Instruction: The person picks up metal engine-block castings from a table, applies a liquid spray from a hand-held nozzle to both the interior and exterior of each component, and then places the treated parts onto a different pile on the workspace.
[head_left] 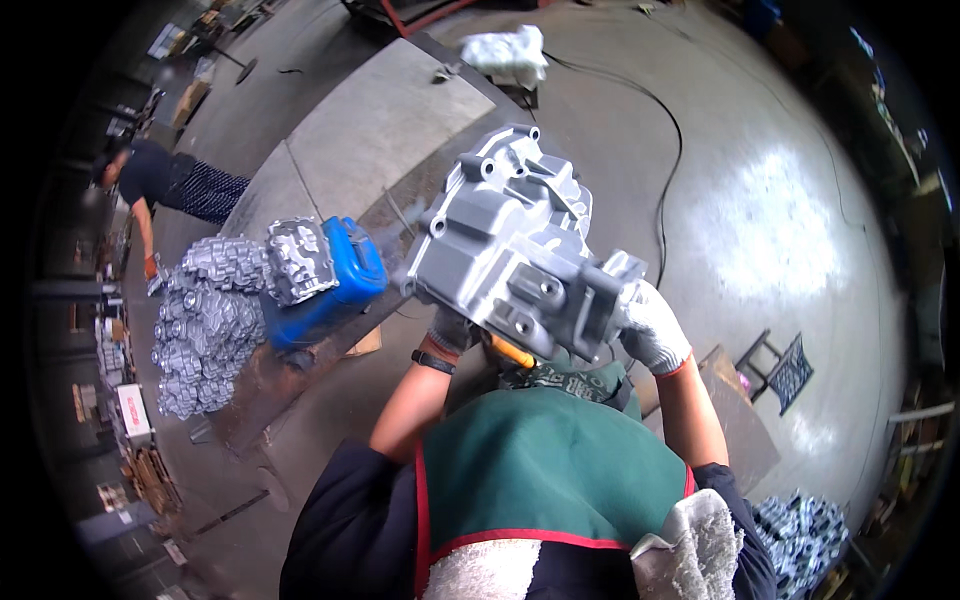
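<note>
Head camera, looking down from above the wearer: at the far left another person [160, 180] in dark clothes bends over at the edge of the workshop. Just right of that person lies a heap of small grey cast metal parts [205, 320], piled against the left end of a long flat metal workbench [370, 130]. One more grey casting [300, 260] rests on top of a blue plastic container [340, 280] that stands beside the heap.

Toward the middle, the wearer's left hand [450, 330], in a dark grey glove with a black band at the wrist, is closed on the lower left underside of a large grey cast aluminium housing [510, 240]. The housing is lifted off the bench and held tilted in front of the wearer's chest, above the green apron with red trim [550, 470]. An orange handle [512, 352] shows just under the housing; what it belongs to cannot be told.

Right of that, the right hand [652, 328], in a white glove with a red cuff, clasps the housing's lower right end. Farther right a black cable [670, 150] runs across the grey concrete floor [780, 230], and more grey castings [805, 535] lie at the lower right.
</note>
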